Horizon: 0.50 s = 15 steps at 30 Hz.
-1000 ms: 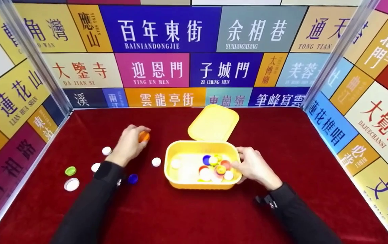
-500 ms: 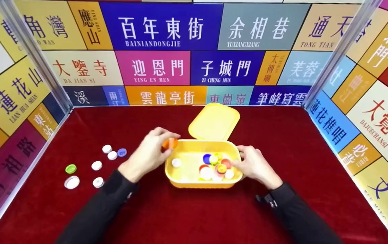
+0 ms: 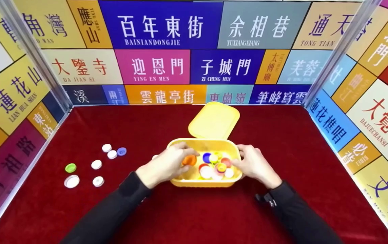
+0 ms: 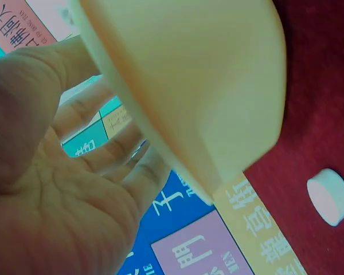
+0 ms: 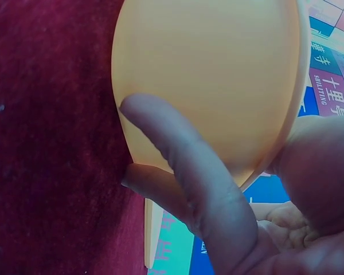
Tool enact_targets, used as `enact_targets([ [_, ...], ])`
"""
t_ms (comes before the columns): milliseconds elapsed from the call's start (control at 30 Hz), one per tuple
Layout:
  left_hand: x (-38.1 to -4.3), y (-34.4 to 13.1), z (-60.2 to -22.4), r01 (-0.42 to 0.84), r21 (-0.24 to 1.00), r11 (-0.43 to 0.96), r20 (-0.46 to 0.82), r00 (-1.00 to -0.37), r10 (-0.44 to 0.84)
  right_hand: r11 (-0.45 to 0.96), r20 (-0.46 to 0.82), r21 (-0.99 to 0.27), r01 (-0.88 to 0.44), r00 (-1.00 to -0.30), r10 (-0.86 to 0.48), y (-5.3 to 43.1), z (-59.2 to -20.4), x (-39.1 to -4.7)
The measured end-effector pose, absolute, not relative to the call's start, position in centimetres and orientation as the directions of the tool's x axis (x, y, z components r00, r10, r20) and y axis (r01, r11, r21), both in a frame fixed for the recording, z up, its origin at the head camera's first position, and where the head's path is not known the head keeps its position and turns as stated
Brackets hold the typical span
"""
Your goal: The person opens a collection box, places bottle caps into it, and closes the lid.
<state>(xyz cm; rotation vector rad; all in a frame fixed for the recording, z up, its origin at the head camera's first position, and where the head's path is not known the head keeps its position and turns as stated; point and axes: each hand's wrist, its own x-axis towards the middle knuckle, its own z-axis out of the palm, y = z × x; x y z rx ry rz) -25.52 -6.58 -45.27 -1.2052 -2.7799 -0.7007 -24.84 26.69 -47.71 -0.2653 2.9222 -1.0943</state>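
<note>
Orange cap (image 3: pixel 189 160): within the outline of the yellow box (image 3: pixel 204 183), toward its left end; whether it hangs above the floor or touches it cannot be told.
Left hand (image 3: pixel 167 163): reaches in over the left rim, thumb and fingers closed around the orange cap; its own wrist view hides the fingertips behind the wall.
Right hand (image 3: pixel 256 164): grips the box's right end, thumb over the rim and fingers curled along the outer wall.
Cap handling: probably light, stiff plastic, hard to break, perhaps a little slick; best pinched across opposite sides of its edge.
Box handling: likely thin, light plastic that could slide on the cloth-covered worktop (image 3: pixel 194 215) or flex slightly; the short end, with rim and outer wall together, looks a sound hold.
In the box: a cluster toward the right, with a dark blue cap (image 3: pixel 207 158), a yellow cap (image 3: pixel 221 168), white caps and reddish ones, some overlapping, so an exact count is uncertain.
Lid (image 3: pixel 214 120): off, lying flat behind the box.
Outside on the left: a green cap (image 3: pixel 70 167), a wide white cap (image 3: pixel 71 181), a pale blue cap (image 3: pixel 121 151) and smaller white ones; another white cap (image 4: pixel 329 196) sits just beside the box.
</note>
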Motion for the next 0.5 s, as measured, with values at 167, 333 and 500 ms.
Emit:
enact_targets([
  [167, -25.5, -5.6, -45.5, 0.707, 0.412, 0.574, 0.171, -0.679, 0.714, 0.750, 0.057, -0.641, -0.164, -0.984, -0.167, 26.7, -47.9, -24.9],
  [333, -25.3, -5.1, -45.5, 0.667, 0.442, 0.600, 0.120, -0.707, 0.697, 0.759, 0.057, -0.629, -0.167, -0.984, -0.169, 26.8, -48.0, -24.9],
  [500, -25.2, -5.0, -45.5, 0.646, 0.451, 0.616, 0.106, -0.724, 0.682, 0.742, 0.047, -0.653, -0.152, -0.986, -0.161, 26.7, -48.0, -24.9],
])
